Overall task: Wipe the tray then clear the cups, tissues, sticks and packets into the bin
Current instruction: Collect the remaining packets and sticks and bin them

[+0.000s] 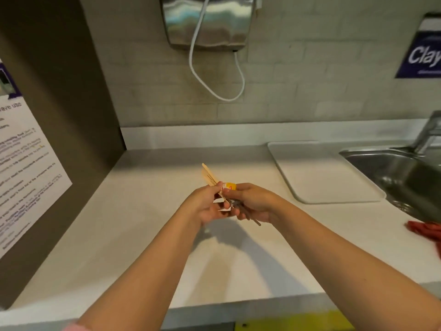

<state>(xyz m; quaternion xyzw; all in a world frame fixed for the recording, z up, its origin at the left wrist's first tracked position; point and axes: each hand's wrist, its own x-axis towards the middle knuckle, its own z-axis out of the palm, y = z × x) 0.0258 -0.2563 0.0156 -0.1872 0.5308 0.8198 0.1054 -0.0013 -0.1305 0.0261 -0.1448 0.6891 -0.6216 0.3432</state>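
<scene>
At the left edge of the bench (143,223) I see a dark panel with a printed notice (23,175) on it. On the wall behind the back edge hangs a shiny metal box (207,20), and a white cable (216,93) loops down from it. Above the middle of the bench, the left hand (207,204) has its fingers curled around a bundle of wooden sticks (209,176), whose pale ends point up and to the left. Small paper packets (230,186), one with a yellow end, are caught between both hands. The right hand (255,203) touches the left one and is clamped on the lower part of the same bundle; dark stick ends come out under it. Right of the hands, the white tray (322,177) lies flat toward the back right of the bench, just beside the sink (401,173). A tap (429,132) stands behind the sink, a red cloth (424,229) lies at the right edge, and a blue sign (424,53) hangs on the wall above.
</scene>
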